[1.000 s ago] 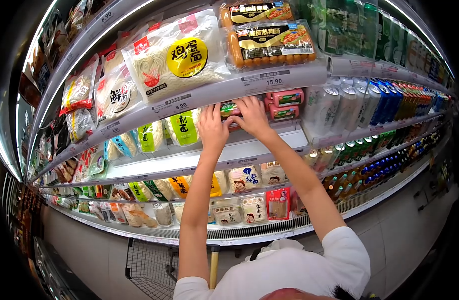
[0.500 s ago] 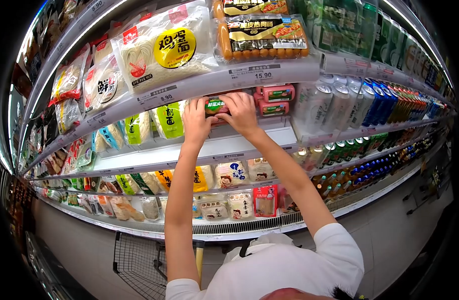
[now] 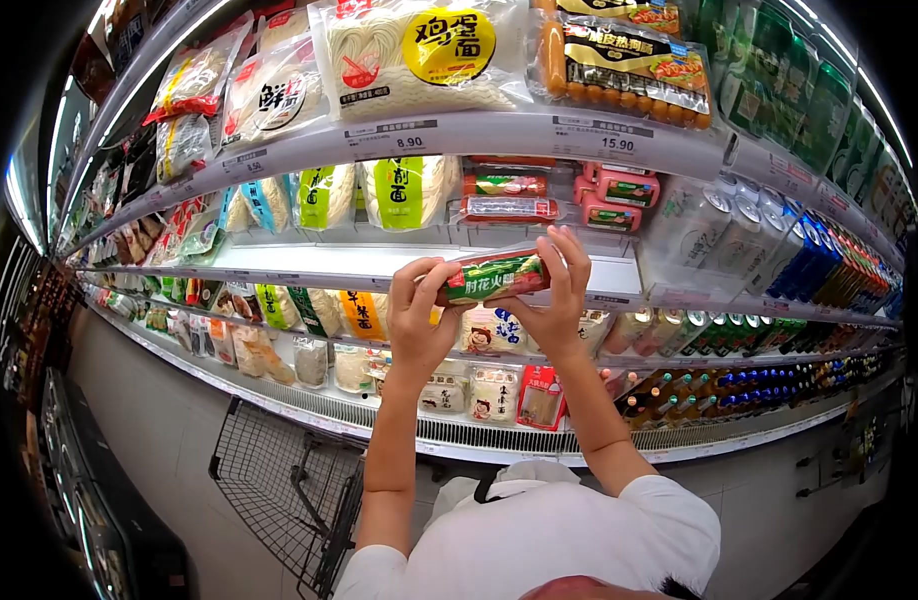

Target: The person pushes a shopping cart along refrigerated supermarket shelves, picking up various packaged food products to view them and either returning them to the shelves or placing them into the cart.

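Observation:
A ham sausage in a red and green wrapper lies level between my two hands, in front of the middle shelf. My left hand is closed round its left end, and my right hand grips the right end, fingers curled over the top. Behind it on the shelf are similar wrapped ham sausages. Pink-wrapped packs are stacked just to their right. Green-labelled noodle bags stand to their left.
Above runs a shelf with a large egg noodle bag and a hot dog sausage pack. Cans line the right side. Lower shelves hold more noodle bags. A wire shopping cart stands at lower left.
Both hands have drawn back from the shelf, bringing the ham sausage out toward me. Other ham sausages behind it now show. The view has shifted, with more of the cart visible.

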Tool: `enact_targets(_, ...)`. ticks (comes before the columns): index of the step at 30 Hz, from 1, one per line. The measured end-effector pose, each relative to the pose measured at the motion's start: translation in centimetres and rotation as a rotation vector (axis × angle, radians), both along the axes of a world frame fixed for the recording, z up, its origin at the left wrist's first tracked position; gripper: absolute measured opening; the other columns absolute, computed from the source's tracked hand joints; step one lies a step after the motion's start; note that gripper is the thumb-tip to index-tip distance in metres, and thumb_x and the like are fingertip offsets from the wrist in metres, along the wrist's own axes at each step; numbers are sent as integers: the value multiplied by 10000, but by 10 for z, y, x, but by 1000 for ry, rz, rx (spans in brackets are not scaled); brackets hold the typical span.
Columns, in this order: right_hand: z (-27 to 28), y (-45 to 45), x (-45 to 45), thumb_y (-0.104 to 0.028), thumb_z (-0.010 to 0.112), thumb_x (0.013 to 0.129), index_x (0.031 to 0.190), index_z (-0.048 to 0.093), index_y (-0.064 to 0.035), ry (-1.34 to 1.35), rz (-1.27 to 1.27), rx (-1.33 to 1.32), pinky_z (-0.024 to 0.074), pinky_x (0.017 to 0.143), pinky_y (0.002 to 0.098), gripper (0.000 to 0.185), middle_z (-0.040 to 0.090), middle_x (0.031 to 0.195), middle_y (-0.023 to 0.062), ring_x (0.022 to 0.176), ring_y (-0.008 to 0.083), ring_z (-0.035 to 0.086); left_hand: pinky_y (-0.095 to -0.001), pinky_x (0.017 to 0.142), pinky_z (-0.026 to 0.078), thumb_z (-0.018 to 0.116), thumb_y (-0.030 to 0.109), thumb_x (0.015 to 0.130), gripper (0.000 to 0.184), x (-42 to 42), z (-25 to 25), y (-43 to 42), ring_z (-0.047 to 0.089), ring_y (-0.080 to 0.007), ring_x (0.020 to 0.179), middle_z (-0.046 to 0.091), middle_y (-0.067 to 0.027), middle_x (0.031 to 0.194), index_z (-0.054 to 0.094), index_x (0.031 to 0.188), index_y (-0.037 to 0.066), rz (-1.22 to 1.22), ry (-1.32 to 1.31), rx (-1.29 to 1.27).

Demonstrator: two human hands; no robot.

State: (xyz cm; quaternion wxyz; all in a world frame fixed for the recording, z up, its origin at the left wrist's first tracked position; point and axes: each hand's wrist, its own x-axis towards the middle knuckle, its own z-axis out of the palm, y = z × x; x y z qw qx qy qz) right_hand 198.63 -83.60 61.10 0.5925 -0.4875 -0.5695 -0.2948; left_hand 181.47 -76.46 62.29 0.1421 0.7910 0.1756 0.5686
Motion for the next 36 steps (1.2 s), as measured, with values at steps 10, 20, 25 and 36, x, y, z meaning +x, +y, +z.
enact_targets(10,-14,9,-47,-276,922,489,1320,494,-73,22,254,-113,435,1049,418,956,515,1263,100,1292,333,443,-346,888,508,866,36,600,613,-71,-4,-20,565,-251,1056,543,-71,1155,623,1159,107,131,-30,-81)
enact_targets(20,-32,54,-169,-258,925,497,1290,530,-68,78,687,-186,422,1020,434,906,544,1231,108,1249,343,479,-343,885,512,865,29,596,613,-193,-12,-58,575,-253,1059,548,-82,1164,613,1151,98,538,-2,-168)
enact_targets(25,-42,53,-247,-263,923,498,1251,558,-57,81,859,-245,414,994,446,862,565,1195,106,1220,357,497,-332,878,516,869,55,595,600,-261,-20,-91,574,-246,1060,550,-86,1169,618,1138,96,712,-18,-220)
enact_targets(36,-58,19,-386,-214,908,547,1282,541,-69,-52,1057,-470,440,986,398,834,524,1239,116,1248,322,462,-330,905,555,880,68,606,604,-396,-52,-157,573,-207,1089,440,-80,1318,625,1150,125,917,-23,-407)
